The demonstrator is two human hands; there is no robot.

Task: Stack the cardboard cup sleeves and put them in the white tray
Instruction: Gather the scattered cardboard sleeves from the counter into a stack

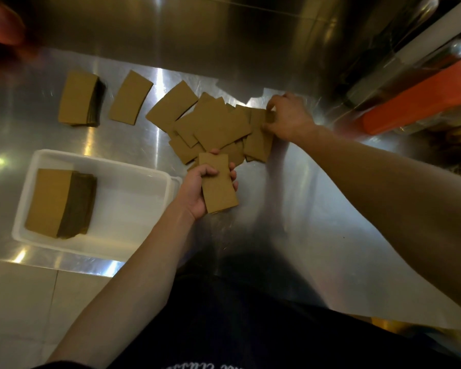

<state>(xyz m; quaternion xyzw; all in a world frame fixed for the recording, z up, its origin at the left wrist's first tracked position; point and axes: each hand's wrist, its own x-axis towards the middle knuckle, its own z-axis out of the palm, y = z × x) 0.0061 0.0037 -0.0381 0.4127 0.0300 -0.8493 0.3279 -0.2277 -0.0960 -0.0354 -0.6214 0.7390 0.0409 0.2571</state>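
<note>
We are gripping small sleeve stack (219, 182) in left hand (197, 187); right hand (288, 121) pinching loose sleeve (260, 134) at pile's 3 o'clock edge, long axis 12-to-6. White tray (133, 198) lying at 9 o'clock, nearer left hand.

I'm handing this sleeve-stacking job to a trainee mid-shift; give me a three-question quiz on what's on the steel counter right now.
1. True or false: the white plastic tray already holds a stack of brown cardboard sleeves.
2. Which hand grips the small bundle of sleeves? A) left hand B) right hand
3. Fill in: the right hand touches the loose sleeve pile at its ___ edge.

Key: 1 true. 2 A. 3 right. A second neat stack sits on the counter beyond the tray, with a single flat sleeve beside it.
</note>
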